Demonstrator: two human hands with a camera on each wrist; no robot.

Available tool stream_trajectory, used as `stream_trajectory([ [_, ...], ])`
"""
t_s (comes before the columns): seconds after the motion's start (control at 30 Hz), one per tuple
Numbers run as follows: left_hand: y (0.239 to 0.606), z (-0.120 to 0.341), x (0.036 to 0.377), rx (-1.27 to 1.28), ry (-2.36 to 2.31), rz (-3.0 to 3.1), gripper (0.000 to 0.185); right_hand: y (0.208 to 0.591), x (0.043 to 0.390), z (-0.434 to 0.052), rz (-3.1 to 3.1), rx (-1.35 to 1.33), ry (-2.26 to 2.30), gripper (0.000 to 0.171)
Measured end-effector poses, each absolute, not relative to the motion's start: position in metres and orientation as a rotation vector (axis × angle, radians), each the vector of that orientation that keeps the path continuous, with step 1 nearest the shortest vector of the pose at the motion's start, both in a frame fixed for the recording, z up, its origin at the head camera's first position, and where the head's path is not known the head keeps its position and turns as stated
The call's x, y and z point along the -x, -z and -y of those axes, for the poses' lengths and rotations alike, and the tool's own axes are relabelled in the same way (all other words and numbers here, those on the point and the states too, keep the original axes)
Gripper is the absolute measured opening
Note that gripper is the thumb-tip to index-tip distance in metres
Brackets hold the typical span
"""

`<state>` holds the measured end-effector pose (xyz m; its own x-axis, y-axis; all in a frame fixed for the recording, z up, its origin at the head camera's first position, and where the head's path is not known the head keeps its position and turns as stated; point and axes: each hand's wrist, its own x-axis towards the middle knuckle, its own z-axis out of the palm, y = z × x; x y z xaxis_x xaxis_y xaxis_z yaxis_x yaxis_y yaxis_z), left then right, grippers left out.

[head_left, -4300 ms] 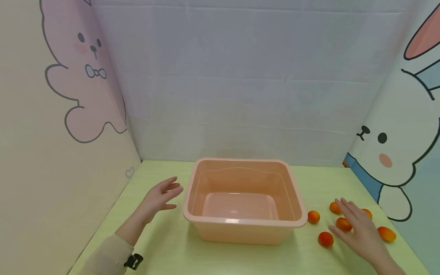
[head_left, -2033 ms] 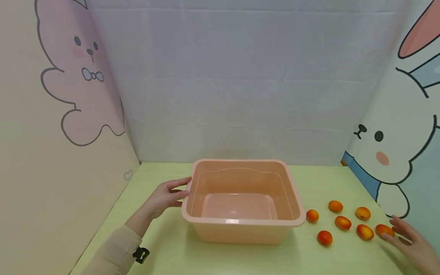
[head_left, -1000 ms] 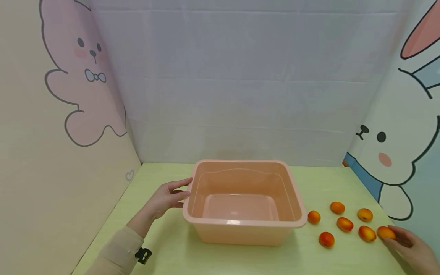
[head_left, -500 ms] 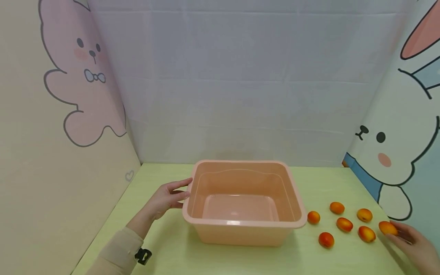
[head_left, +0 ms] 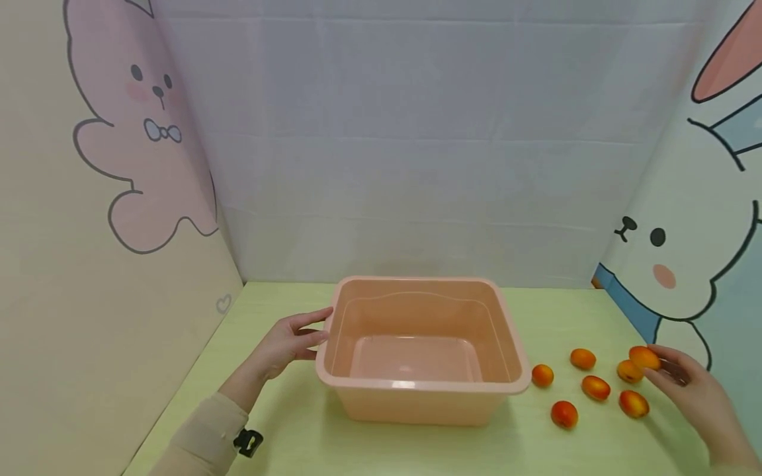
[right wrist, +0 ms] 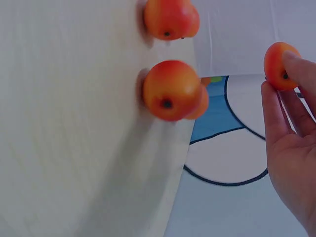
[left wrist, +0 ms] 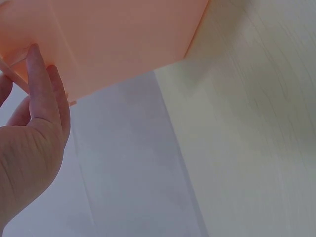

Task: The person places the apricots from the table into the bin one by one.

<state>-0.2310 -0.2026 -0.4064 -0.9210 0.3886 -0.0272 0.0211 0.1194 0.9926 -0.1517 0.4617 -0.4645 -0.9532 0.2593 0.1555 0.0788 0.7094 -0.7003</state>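
Here, pale green table [head_left: 286, 423] between rabbit-print walls [head_left: 119, 165], hands: left [head_left: 284, 342] flat against tub [head_left: 423, 390], right [head_left: 690, 393] pinching fruit [head_left: 644, 357].

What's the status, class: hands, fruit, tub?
Right hand pinches one orange fruit, lifted off the table. Left hand rests on the tub, fingers straight. Five fruits left; path unobstructed.

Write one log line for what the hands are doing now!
left hand: touches tub rim | right hand: pinches fruit, lifted | tub: empty | five fruits on table, right of tub
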Motion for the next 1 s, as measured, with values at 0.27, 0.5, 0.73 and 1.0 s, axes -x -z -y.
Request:
stream_trajectory([
  [0.27,0.407,0.203,0.231,-0.410,-1.884,-2.108,0.062,0.427,0.174,-0.427,2.605,0.054,-1.116,0.059],
  [0.5,0.407,0.204,0.231,-0.408,-1.885,-2.105,0.063,0.386,0.195,-0.393,2.596,-0.105,-1.092,0.056],
  [0.73,0.407,0.205,0.232,-0.407,-1.873,-2.110,0.063,0.345,0.220,-0.360,2.520,-0.350,-1.142,0.049],
  [1.0,0.408,0.205,0.232,-0.418,-1.870,-2.107,0.063,0.310,0.242,-0.322,2.404,-0.625,-1.165,0.045],
])
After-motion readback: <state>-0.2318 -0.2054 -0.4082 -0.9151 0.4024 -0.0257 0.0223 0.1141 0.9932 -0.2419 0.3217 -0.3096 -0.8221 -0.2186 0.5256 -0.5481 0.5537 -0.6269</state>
